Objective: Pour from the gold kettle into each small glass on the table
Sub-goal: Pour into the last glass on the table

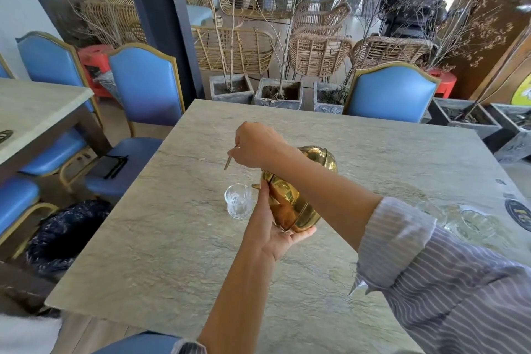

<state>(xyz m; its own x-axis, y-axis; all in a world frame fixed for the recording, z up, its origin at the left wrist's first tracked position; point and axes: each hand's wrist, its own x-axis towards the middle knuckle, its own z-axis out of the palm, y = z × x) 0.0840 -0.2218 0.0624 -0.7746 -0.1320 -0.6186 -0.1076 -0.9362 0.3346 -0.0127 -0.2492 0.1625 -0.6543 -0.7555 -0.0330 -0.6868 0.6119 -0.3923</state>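
Note:
The gold kettle (298, 195) hangs tilted over the middle of the stone table (172, 238), its short spout pointing left at the rim of one small cut glass (238, 202). That glass stands upright on the table and looks empty. My right hand (255, 144) reaches across from the right and grips the kettle's thin handle above the glass. Under the kettle's base, my left hand (271, 228) is cupped and pressed against its side. No stream of liquid is visible.
Several more small glasses (459, 218) sit clustered at the table's right side, near a round dark coaster (520, 214). Blue chairs (143, 86) stand around the table, and a dark bag (66, 233) lies on the chair to the left.

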